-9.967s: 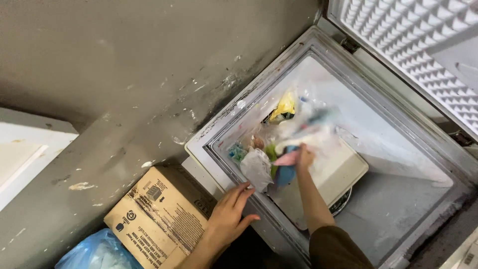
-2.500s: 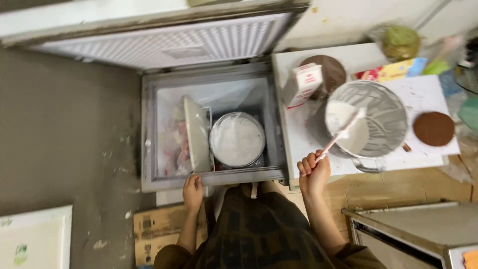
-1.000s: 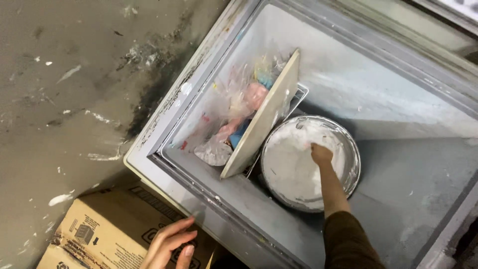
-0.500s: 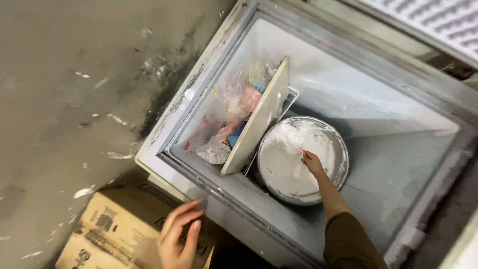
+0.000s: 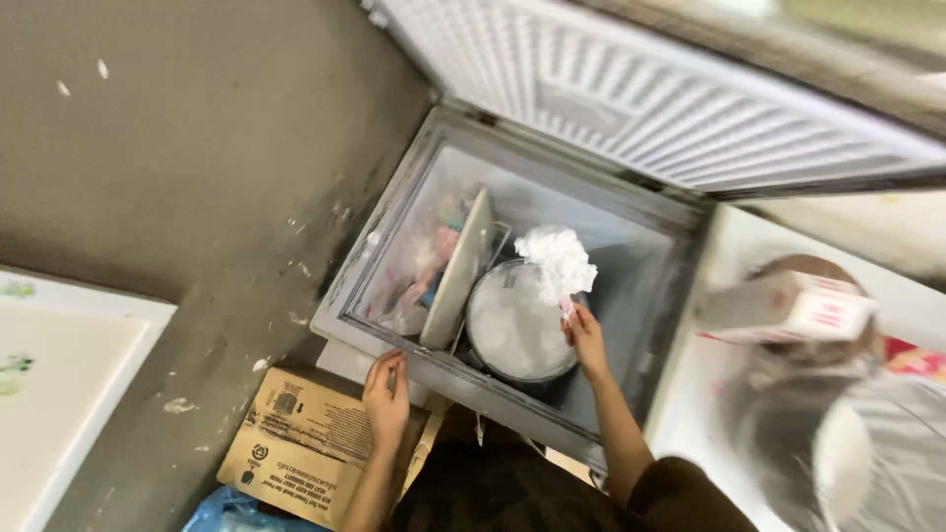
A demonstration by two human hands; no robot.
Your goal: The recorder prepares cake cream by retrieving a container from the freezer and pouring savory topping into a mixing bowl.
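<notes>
White and crumpled, a plastic bag (image 5: 558, 262) hangs over the open chest freezer (image 5: 631, 296), and we grip its lower end with our right hand (image 5: 587, 340), fingers pinched shut around the twisted plastic. The bag sits above the far edge of a round tub (image 5: 512, 330), which stands on the freezer floor and is full of something white and frosty. Whether the bag touches the tub we cannot tell.

Just left of the tub a pale flat board (image 5: 459, 268) stands on edge, tilted, and splits the freezer in two. Behind it, in the left part, we see a heap of clear packets (image 5: 424, 276) with pink and blue contents, too blurred to name.

Our left hand (image 5: 386, 399) lies flat on the freezer's near rim, fingers spread, gripping nothing. Below it, on the floor, rests a brown carton (image 5: 301, 448), touching the freezer's front wall, with a bit of blue bag (image 5: 222, 510) beside its near corner.

Raised above the freezer is its white ribbed lid (image 5: 670, 103). To the right, on a white counter (image 5: 695, 394), we make out a small box (image 5: 788, 307) and a large metal bowl (image 5: 887, 453), both heavily blurred.
</notes>
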